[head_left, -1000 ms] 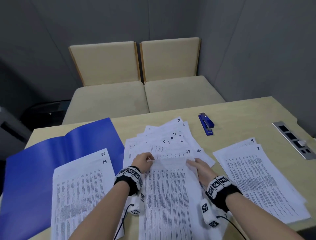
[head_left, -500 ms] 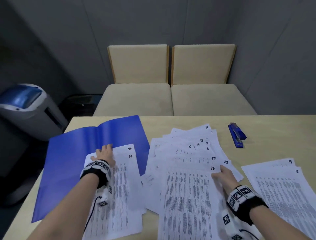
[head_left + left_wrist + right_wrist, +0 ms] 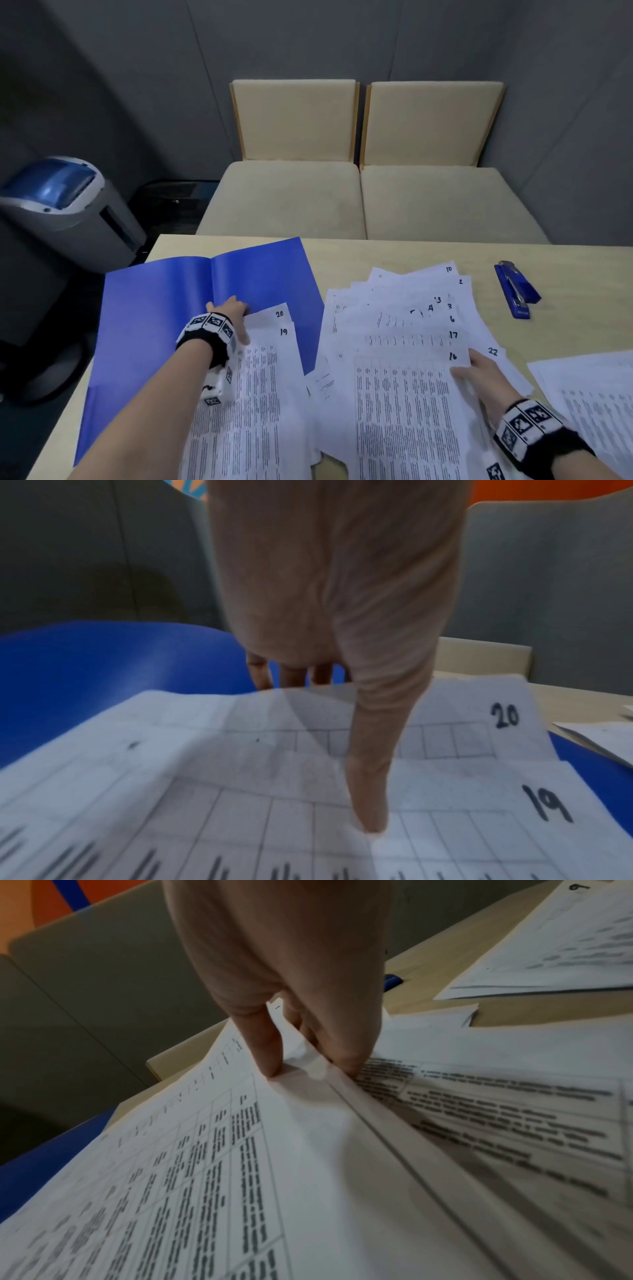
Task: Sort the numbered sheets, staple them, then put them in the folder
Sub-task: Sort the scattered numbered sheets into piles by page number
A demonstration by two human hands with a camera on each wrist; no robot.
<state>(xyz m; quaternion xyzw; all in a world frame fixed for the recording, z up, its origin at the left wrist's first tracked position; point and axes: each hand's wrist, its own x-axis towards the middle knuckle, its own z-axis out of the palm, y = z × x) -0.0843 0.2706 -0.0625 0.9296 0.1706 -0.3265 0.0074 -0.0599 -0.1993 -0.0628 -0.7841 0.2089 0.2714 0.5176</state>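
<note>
Head view shows sorting in progress, nothing stapled. The left hand (image 3: pixel 231 313) pinches the far edge of the small pile topped by sheet 19 (image 3: pixel 253 387), with sheet 20 (image 3: pixel 274 313) showing beneath it; in the left wrist view the thumb lies on top of sheet 19 and the other fingers (image 3: pixel 291 676) go under the edge. This pile overlaps the open blue folder (image 3: pixel 161 325). The right hand (image 3: pixel 479 373) grips the right edge of sheet 16 (image 3: pixel 404 411), thumb above and fingers below, atop the loose central spread (image 3: pixel 411 301) where 10, 2, 13, 4, 3, 6 and 17 are legible; sheet 22 (image 3: pixel 495 353) lies just beyond the knuckles. A further stack (image 3: pixel 589 394) sits at the right edge, and the stapler (image 3: pixel 517 291) lies well apart on the table (image 3: pixel 394 253).

Judgement: sheet 16 likely belongs with the high-number pile. Good practice is to lift the one sheet only, confirming at the corner that nothing clings beneath, and to keep the handwritten numbers at the same corner. The left hand should raise its pile just enough to admit the sheet in order, edges squared. Risk: dragging the spread.
</note>
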